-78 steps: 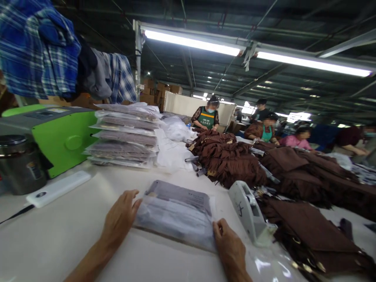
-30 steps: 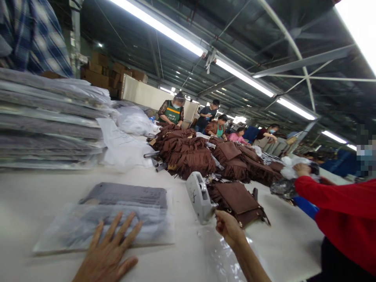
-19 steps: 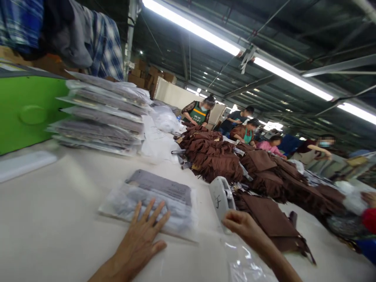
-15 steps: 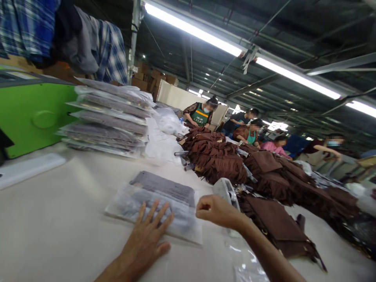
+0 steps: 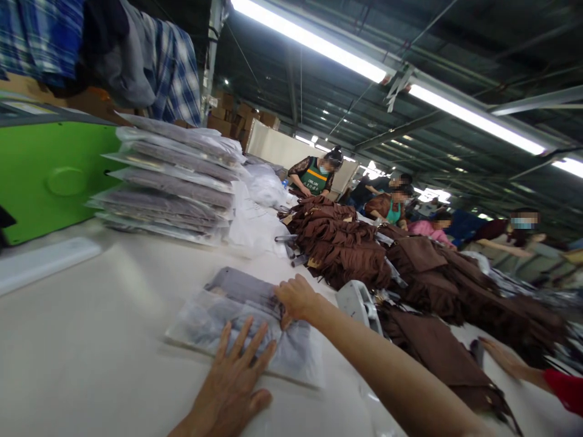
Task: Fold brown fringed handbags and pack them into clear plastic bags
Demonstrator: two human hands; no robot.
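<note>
The left hand (image 5: 230,382) lies palm down with its fingers spread wide, pressing on the near part of a flat, translucent plastic package with a grey upper panel (image 5: 204,318), which rests on the pale bench (image 5: 113,340). Its grip is wide and encloses nothing. The right forearm slants in from the lower right, and the right hand (image 5: 298,297) bends over the package's far right part, knuckles up, fingers curled downward and touching it; whether that grip is closed on the plastic, I cannot tell. Just beyond the right forearm stands a light grey tape dispenser (image 5: 353,300), beside a brown fringed fabric bag (image 5: 432,349). Another person's hand (image 5: 505,358), below a red sleeve (image 5: 565,388), is near that bag. A stack of plastic-wrapped grey packages (image 5: 173,182) sits farther back, next to a green machine casing (image 5: 59,182).
</note>
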